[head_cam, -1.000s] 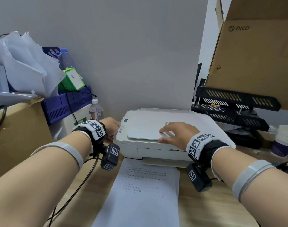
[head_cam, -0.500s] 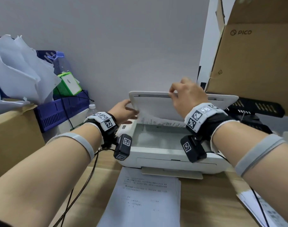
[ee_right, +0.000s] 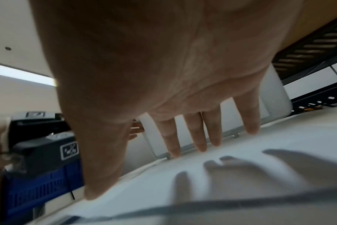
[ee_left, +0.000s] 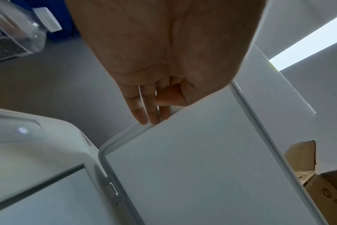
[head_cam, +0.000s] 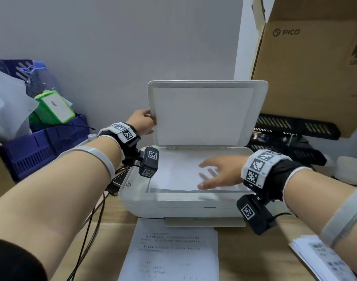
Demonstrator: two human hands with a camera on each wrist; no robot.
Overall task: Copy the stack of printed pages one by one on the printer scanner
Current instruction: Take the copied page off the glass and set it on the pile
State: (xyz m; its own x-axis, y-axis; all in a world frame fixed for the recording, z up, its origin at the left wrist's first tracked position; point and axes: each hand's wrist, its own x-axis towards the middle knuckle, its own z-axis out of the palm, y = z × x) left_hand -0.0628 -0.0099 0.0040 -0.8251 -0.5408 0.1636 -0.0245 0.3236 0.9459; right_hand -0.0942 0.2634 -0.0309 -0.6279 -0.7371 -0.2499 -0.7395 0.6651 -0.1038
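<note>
The white printer (head_cam: 173, 205) stands mid-table with its scanner lid (head_cam: 206, 116) raised upright. My left hand (head_cam: 145, 122) grips the lid's left edge; in the left wrist view its fingers (ee_left: 144, 109) lie behind the lid (ee_left: 212, 159). A white sheet (head_cam: 177, 175) lies on the scanner glass. My right hand (head_cam: 212, 173) is spread open just over it, holding nothing. In the right wrist view its straight fingers (ee_right: 194, 137) cast a shadow on the sheet (ee_right: 240, 175). A printed page (head_cam: 171, 250) lies before the printer. More printed pages (head_cam: 325, 258) lie at the bottom right.
A blue crate (head_cam: 45, 147) and a green box (head_cam: 53, 108) crowd the left. A PICO cardboard box (head_cam: 315, 67) hangs over black paper trays (head_cam: 291, 128) on the right. Cables (head_cam: 88, 230) and a phone (head_cam: 118, 179) lie left of the printer. A clear bottle (ee_left: 15, 27) stands nearby.
The lid went from shut to fully upright. My right hand let go of it and dropped over the sheet on the glass. My left hand took hold of the lid's left edge.
</note>
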